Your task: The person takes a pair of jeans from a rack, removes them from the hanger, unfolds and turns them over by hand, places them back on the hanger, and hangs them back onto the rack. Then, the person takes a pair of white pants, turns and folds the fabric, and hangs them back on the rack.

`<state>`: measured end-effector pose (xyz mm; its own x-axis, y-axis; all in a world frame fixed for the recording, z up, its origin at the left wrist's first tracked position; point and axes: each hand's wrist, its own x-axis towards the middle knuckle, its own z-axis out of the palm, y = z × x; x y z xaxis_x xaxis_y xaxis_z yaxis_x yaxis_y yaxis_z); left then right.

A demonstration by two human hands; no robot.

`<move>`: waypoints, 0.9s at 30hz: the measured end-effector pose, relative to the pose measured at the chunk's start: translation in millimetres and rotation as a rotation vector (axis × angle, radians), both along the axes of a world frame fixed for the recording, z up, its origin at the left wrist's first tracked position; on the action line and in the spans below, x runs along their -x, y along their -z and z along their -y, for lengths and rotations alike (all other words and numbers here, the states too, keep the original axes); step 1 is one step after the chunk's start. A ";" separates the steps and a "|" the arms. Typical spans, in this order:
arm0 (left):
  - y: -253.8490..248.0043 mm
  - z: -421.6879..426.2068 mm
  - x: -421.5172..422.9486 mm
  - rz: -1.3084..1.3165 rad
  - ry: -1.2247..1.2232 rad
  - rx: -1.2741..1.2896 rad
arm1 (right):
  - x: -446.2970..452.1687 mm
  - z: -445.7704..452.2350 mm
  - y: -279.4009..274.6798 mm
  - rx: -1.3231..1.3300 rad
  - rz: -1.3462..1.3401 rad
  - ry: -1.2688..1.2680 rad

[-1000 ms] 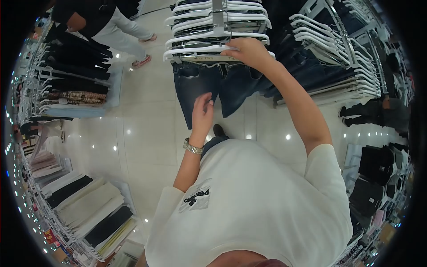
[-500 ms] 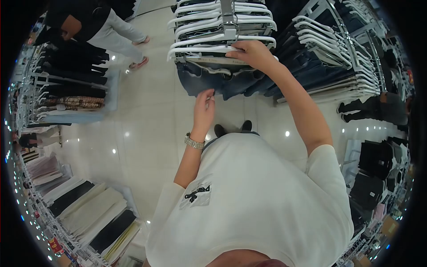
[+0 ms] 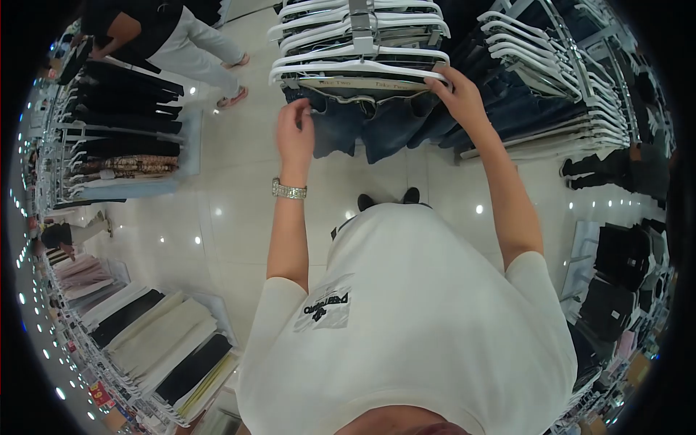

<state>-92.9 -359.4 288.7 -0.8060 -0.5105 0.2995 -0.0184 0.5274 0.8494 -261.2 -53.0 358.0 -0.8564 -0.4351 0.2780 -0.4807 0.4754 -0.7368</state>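
Observation:
A pair of blue jeans (image 3: 337, 130) hangs from the front white hanger (image 3: 348, 70) by clips at its waistband; their length is foreshortened from above. My left hand (image 3: 296, 141), with a metal watch on its wrist, is at the left side of the jeans just below the waistband. Its fingers are closed at the fabric edge, the tips partly hidden. At the other end, my right hand (image 3: 462, 100) pinches the right end of the hanger beside the clip. The inside waistband, with printed lettering, faces up between both hands.
More white hangers (image 3: 362, 32) line the metal rail behind. Another rack of dark trousers (image 3: 500, 101) stands to the right. Black garments (image 3: 119, 101) hang at left, where a person (image 3: 170, 36) stands. Folded clothes (image 3: 163, 330) fill a lower-left display. Another person (image 3: 616, 170) is far right.
My left hand has moved up and left, from the lower edge of the jeans to their left side. My right hand has slid right along the hanger to its end, uncovering the waistband.

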 end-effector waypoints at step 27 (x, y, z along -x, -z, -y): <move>-73.7 -90.6 8.0 0.016 0.349 0.448 | -53.4 -8.5 94.3 0.459 0.619 0.176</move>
<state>-100.9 -268.8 362.4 -0.9105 -0.0384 0.4117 0.2108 0.8135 0.5421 -207.7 -44.5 263.8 -0.9597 -0.2360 -0.1528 0.1350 0.0901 -0.9867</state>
